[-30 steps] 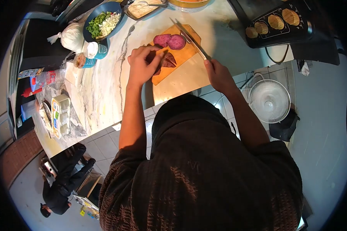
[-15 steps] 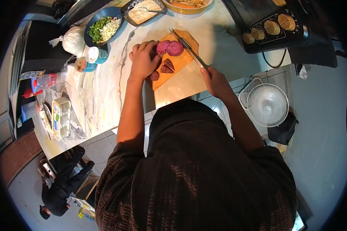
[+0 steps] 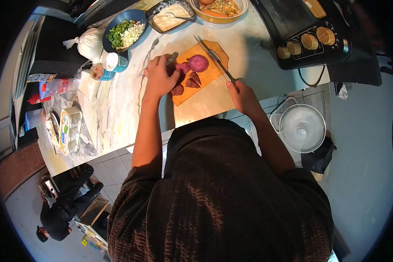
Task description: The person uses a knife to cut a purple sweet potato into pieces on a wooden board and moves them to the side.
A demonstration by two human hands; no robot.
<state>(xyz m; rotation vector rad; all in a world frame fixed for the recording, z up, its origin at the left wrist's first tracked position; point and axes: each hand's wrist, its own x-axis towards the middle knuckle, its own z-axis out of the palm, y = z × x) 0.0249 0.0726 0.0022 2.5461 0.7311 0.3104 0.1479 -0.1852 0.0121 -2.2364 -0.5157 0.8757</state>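
On the wooden cutting board (image 3: 214, 78) lies a round purple slice (image 3: 198, 63), its cut face up. My left hand (image 3: 160, 74) is at the board's left edge, with fingers bent round a smaller purple piece (image 3: 183, 68). Dark reddish chunks (image 3: 193, 81) rest below the slice, and another chunk (image 3: 177, 90) sits near the board's lower left edge. My right hand (image 3: 242, 94) grips the handle of a knife (image 3: 216, 58), whose blade lies slantwise over the board's right part, apart from the slice.
A blue bowl of chopped greens (image 3: 123, 49), a dark dish with white paste (image 3: 152, 17) and a yellow-rimmed bowl (image 3: 225, 19) line the back. Jars (image 3: 114, 62) stand left. A black appliance (image 3: 314, 54) is right. Another person (image 3: 65, 209) is at lower left.
My left hand has opened out a little and drawn a smaller purple piece away from the round slice. The view has shifted slightly, and the knife remains in my right hand.
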